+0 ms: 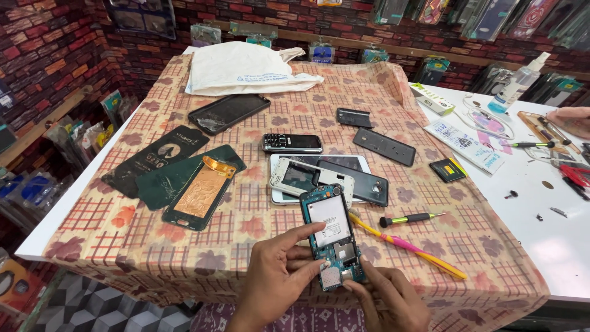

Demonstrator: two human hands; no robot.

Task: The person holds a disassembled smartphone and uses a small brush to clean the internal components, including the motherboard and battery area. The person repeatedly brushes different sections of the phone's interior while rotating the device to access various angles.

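On the checked tablecloth (184,246), a yellow-and-pink pry tool (409,248) and a black-handled screwdriver (409,218) lie just right of the opened phone (330,237); a white phone frame (310,178) sits just behind it. The left hand (276,276) grips the phone's lower left edge, fingers curled. The right hand (387,301) pinches its bottom right corner.

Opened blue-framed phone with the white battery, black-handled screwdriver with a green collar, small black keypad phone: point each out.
Opened blue-framed phone with white battery (330,230): head view, on the battery face.
Black-handled screwdriver with green collar (405,218): head view, mid-handle.
Small black keypad phone (292,143): head view, centre of its front.
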